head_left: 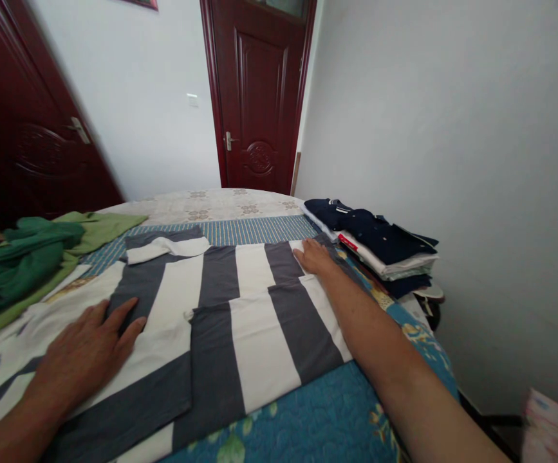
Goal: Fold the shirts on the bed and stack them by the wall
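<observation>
A grey-and-white striped shirt (254, 334) lies spread on the bed, with wide stripes and a sleeve folded out at the far side and another at the near side. My left hand (90, 350) rests palm down on the shirt's left part, fingers spread. Reaching across to the far right end of the shirt, my right hand (313, 256) lies on a white stripe near the edge, its fingers low against the cloth. Nothing shows gripped in either hand. Part of the shirt's near left side is hidden under my left hand and forearm.
Folded clothes (372, 235), navy on top, are stacked at the bed's right edge by the wall. Crumpled green garments (22, 257) lie at the left. Beneath is a blue floral quilt (327, 415); a patterned white cover (230, 202) lies beyond. Dark red doors (262, 96) stand behind.
</observation>
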`<state>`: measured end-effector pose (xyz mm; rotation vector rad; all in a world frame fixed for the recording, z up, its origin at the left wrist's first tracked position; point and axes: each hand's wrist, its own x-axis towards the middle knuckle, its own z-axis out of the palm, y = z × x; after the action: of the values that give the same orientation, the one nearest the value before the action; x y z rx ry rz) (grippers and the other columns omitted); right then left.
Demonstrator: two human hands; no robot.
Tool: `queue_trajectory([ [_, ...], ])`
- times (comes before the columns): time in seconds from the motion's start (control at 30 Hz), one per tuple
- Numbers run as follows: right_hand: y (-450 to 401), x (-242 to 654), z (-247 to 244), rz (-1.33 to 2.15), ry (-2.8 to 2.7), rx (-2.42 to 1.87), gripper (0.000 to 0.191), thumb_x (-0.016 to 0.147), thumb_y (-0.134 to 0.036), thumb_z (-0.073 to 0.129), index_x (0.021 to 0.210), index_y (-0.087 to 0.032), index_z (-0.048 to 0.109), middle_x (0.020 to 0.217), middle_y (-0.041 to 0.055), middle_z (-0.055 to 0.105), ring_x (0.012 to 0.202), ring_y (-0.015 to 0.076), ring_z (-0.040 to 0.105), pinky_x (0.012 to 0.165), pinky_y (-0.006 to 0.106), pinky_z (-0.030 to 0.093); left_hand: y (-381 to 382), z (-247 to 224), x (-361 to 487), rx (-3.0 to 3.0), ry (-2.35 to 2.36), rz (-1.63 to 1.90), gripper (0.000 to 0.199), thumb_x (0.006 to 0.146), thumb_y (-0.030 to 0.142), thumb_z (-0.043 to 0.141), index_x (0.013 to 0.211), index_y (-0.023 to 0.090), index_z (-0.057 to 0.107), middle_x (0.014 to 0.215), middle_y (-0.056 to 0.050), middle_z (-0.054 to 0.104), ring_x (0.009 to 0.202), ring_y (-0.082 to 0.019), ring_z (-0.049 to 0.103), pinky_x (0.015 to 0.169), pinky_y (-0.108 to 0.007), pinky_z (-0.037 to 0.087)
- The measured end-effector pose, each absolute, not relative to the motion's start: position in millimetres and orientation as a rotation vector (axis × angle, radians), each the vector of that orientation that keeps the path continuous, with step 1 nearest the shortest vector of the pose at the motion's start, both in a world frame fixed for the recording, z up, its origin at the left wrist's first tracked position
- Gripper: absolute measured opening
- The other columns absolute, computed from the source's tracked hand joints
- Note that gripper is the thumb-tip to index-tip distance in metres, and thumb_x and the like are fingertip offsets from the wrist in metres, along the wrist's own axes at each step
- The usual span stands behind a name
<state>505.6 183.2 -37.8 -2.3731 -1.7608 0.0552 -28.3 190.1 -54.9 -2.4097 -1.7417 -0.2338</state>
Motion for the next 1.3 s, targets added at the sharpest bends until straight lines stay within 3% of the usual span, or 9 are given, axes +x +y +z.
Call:
queue_trajectory([
  [0.23, 185.9, 516.7, -49.7, -0.014, -1.58, -2.485, 0.073, 0.107, -0.059, 0.034, 0.158, -0.007, 0.045, 0.168, 0.0255, 0.038, 0.157, 0.0367, 0.032, 0.127, 0.051, 0.024, 180.7, -49.0, -20.5, -2.317, -1.785, -0.109, 0.076, 0.101, 0.059, 0.027, 0.157, 0.015, 0.054, 0.15, -0.026, 0.055, 0.136, -0.045, 0.054, 0.113, -0.055, 0.041],
  [0.5, 193.4, 527.8, -71.4, -0.21, -1.633, -2.447, 0.069, 0.105, -0.056, 0.04, 0.147, -0.004, 0.056, 0.154, 0.0284, 0.053, 0.147, 0.0406, 0.046, 0.121, 0.052, 0.035, 168.1, -31.3, -7.4, -2.401, -1.933, -0.117, 0.067, 0.105, 0.053, 0.037, 0.162, 0.019, 0.047, 0.168, -0.019, 0.043, 0.154, -0.039, 0.04, 0.121, -0.055, 0.033],
  [0.67, 195.5, 527.3, -72.7, -0.298, -1.919, -2.182, 0.056, 0.105, -0.045, 0.043, 0.147, -0.01, 0.057, 0.156, 0.0233, 0.054, 0.15, 0.0322, 0.045, 0.124, 0.046, 0.033, 194.2, -26.5, 5.8, -2.649, -1.783, -0.098, 0.066, 0.108, 0.057, 0.032, 0.164, 0.023, 0.042, 0.171, -0.016, 0.04, 0.156, -0.036, 0.038, 0.124, -0.053, 0.032],
  [0.73, 197.3, 526.6, -75.0, -0.236, -2.032, -2.114, 0.055, 0.106, -0.044, 0.042, 0.15, -0.014, 0.057, 0.16, 0.0195, 0.052, 0.151, 0.0288, 0.044, 0.125, 0.043, 0.033, 211.4, -29.9, 11.8, -2.638, -1.793, -0.108, 0.069, 0.107, 0.061, 0.029, 0.164, 0.024, 0.042, 0.172, -0.018, 0.036, 0.158, -0.038, 0.034, 0.124, -0.058, 0.029],
  [0.87, 198.7, 528.6, -79.2, -0.2, -1.948, -2.198, 0.056, 0.108, -0.047, 0.039, 0.151, -0.016, 0.057, 0.161, 0.0181, 0.052, 0.151, 0.0305, 0.044, 0.123, 0.048, 0.034, 251.9, -38.7, 11.1, -2.451, -1.982, -0.123, 0.077, 0.105, 0.068, 0.025, 0.167, 0.024, 0.037, 0.175, -0.023, 0.028, 0.161, -0.042, 0.026, 0.123, -0.066, 0.024],
  [1.1, 200.6, 547.3, -80.8, -0.256, -1.808, -2.263, 0.053, 0.109, -0.035, 0.034, 0.147, -0.011, 0.062, 0.155, 0.0184, 0.057, 0.145, 0.0317, 0.051, 0.122, 0.047, 0.037, 315.4, -32.4, -5.6, -2.203, -2.307, -0.267, 0.076, 0.1, 0.068, 0.041, 0.154, 0.017, 0.054, 0.161, -0.026, 0.05, 0.15, -0.044, 0.044, 0.12, -0.061, 0.034],
  [1.3, 211.9, 556.8, -84.3, -0.249, -1.736, -2.27, 0.047, 0.1, -0.017, 0.044, 0.141, -0.018, 0.068, 0.15, 0.016, 0.062, 0.144, 0.0345, 0.051, 0.116, 0.053, 0.043, 359.1, -22.5, -7.5, -2.196, -2.415, -0.586, 0.074, 0.089, 0.062, 0.067, 0.149, 0.018, 0.059, 0.15, -0.025, 0.062, 0.14, -0.044, 0.056, 0.115, -0.054, 0.041],
])
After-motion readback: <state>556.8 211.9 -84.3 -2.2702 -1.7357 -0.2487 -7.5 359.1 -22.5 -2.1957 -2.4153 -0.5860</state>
